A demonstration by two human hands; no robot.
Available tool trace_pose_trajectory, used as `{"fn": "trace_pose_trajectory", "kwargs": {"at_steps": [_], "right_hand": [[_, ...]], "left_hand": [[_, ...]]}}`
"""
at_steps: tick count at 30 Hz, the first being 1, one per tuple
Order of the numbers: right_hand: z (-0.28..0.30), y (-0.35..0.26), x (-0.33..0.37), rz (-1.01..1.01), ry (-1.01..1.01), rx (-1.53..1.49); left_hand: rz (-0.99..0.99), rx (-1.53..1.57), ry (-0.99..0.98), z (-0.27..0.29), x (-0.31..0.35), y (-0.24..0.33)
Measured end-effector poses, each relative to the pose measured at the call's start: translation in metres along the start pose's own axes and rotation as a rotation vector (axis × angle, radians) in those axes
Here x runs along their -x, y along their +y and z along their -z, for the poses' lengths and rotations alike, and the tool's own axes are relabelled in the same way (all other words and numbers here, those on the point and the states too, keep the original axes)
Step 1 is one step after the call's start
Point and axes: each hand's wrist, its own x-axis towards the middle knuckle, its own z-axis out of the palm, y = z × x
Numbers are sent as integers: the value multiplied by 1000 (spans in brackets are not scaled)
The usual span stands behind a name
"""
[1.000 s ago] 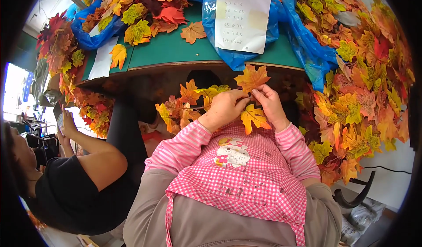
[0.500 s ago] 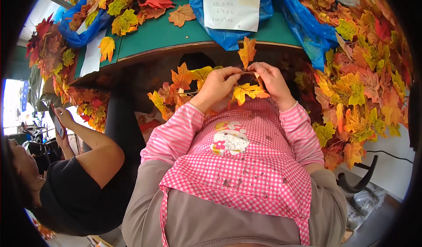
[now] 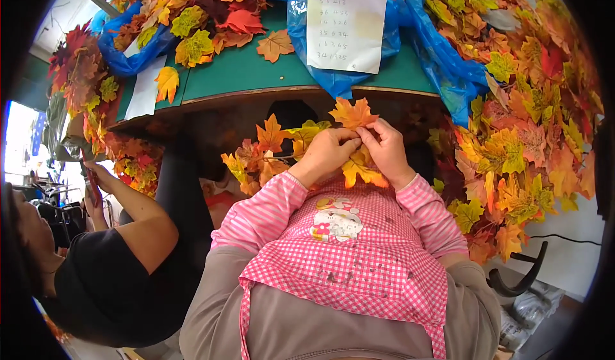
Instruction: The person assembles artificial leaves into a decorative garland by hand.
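Between my hands, over the apron, runs a stem with artificial maple leaves (image 3: 270, 134) in orange, yellow and rust. My left hand (image 3: 323, 154) pinches the stem, and the leafy part sticks out to its left. My right hand (image 3: 387, 150) is closed close beside it, fingertips together at the base of an orange leaf (image 3: 354, 112) that stands up toward the table edge. A yellow-orange leaf (image 3: 362, 170) hangs beneath the hands. The exact joint between the fingertips is hidden.
Ahead is a green table (image 3: 243, 72) with a blue plastic bag (image 3: 301, 24) and a handwritten paper sheet (image 3: 346, 30). Heaps of artificial leaves (image 3: 512, 142) hang at the right, more at the left. A seated person (image 3: 109, 264) at the left holds a phone (image 3: 91, 182).
The upright orange leaf has turned its broad face toward me. Both hands appear slightly lower in the picture and closer together, and the table shows further down too.
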Motion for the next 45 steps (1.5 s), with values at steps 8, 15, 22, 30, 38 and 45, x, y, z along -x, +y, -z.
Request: {"fn": "trace_pose_trajectory", "kwargs": {"at_steps": [8,15,22,30,38,45], "right_hand": [[-7,3,3,-123,-43,-143],[64,-10,-30,-202,534,-482],[111,-52,-72,123,427,230],[219,-23,-181,357,654,896],[205,-16,-253,-10,345,726],[192,85,-331,16,508,710]], "left_hand": [[50,-171,109,4,3,12],[-28,-383,287,16,35,14],[-414,-601,571,40,14,61],[-133,-110,187,24,12,29],[94,256,-161,-8,-1,-48],[111,292,-230,-8,-10,-63]]}}
